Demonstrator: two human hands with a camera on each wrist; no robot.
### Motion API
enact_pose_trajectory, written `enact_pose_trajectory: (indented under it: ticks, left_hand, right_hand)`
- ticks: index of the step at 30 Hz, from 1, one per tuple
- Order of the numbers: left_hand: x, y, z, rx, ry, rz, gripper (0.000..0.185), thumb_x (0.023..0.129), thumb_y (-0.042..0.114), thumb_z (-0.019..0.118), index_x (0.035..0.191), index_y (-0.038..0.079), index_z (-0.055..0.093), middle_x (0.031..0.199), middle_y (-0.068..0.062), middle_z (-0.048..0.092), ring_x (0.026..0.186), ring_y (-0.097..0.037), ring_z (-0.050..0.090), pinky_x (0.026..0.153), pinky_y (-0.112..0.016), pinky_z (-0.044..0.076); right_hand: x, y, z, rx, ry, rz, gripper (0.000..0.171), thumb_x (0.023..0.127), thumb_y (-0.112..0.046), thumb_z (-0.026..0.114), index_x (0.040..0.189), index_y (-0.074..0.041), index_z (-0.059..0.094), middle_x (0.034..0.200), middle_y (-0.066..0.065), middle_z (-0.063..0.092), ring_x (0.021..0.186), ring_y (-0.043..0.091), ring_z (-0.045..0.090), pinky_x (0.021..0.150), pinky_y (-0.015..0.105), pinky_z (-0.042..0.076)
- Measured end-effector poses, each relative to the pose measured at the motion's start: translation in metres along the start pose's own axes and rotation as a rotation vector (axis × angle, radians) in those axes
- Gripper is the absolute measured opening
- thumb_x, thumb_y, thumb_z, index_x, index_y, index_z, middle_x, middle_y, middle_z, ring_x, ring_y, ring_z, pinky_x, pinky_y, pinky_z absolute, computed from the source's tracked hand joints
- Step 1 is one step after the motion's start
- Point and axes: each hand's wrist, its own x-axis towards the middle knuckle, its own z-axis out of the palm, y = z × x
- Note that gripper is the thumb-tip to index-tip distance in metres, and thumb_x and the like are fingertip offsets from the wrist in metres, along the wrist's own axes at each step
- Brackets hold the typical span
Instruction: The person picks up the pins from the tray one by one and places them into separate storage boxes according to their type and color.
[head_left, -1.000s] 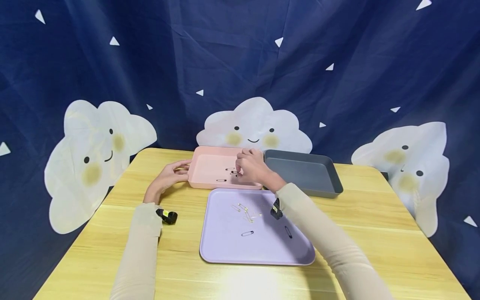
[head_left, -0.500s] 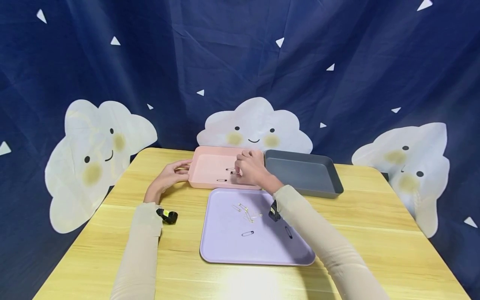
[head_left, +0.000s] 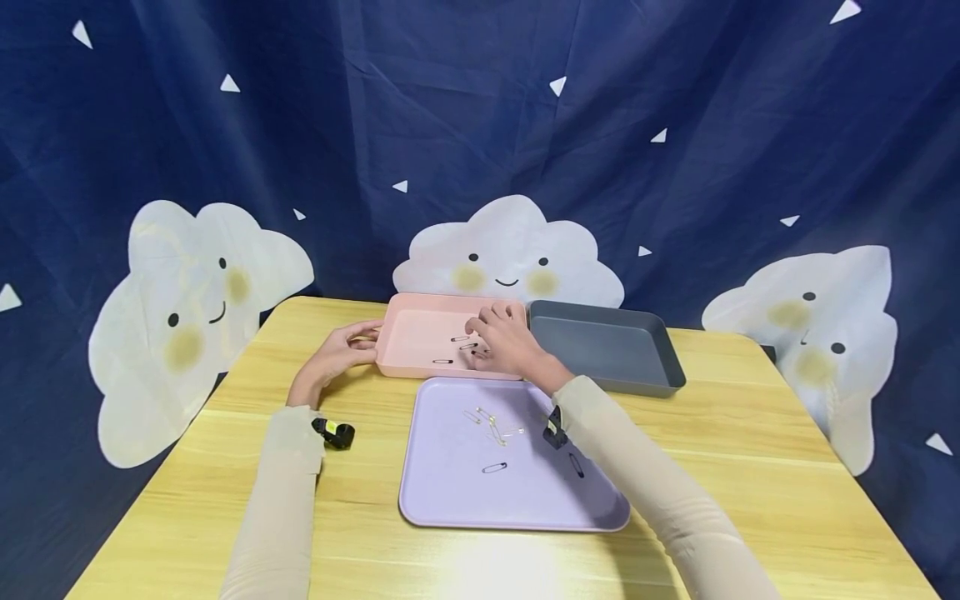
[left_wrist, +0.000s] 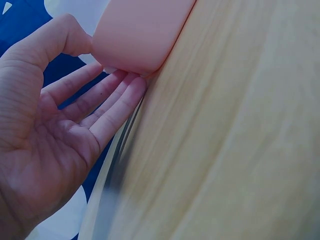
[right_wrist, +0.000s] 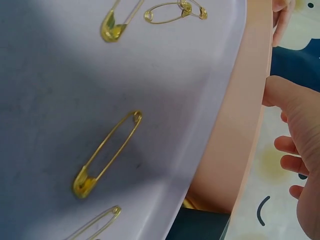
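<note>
Head view shows the right hand (head_left: 504, 343) relaxed over the pink tray (head_left: 420, 321); left wrist view alone shows the left hand's (left_wrist: 55, 130) straight fingers touching its nine o'clock wall.

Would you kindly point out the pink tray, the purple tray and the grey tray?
pink tray (head_left: 420, 327): head view, bare floor inside.
purple tray (head_left: 457, 492): head view, bare near-left surface.
grey tray (head_left: 607, 346): head view, bare inner floor.
</note>
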Motion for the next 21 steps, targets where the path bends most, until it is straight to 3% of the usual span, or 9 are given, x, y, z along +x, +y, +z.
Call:
enact_pose_trajectory:
  ticks: [13, 21]
  left_hand:
    - [-0.001, 0.001, 0.001, 0.007, 0.007, -0.019, 0.068, 0.089, -0.003, 0.063, 0.153, -0.004, 0.039, 0.145, -0.035, 0.047, 0.131, -0.049, 0.051, 0.087, -0.012, 0.052]
    - [-0.001, 0.001, 0.002, 0.005, 0.012, -0.020, 0.067, 0.090, -0.003, 0.063, 0.153, -0.004, 0.040, 0.144, -0.035, 0.048, 0.130, -0.047, 0.053, 0.086, -0.013, 0.053]
  right_hand:
    - [-0.012, 0.004, -0.004, 0.056, 0.140, -0.087, 0.035, 0.084, -0.033, 0.079, 0.110, -0.014, 0.066, 0.092, 0.005, 0.056, 0.093, 0.029, 0.051, 0.092, 0.052, 0.038]
    - [-0.024, 0.002, -0.010, 0.041, 0.126, -0.157, 0.034, 0.083, -0.028, 0.077, 0.113, -0.017, 0.065, 0.093, 0.002, 0.056, 0.088, 0.025, 0.047, 0.091, 0.051, 0.037]
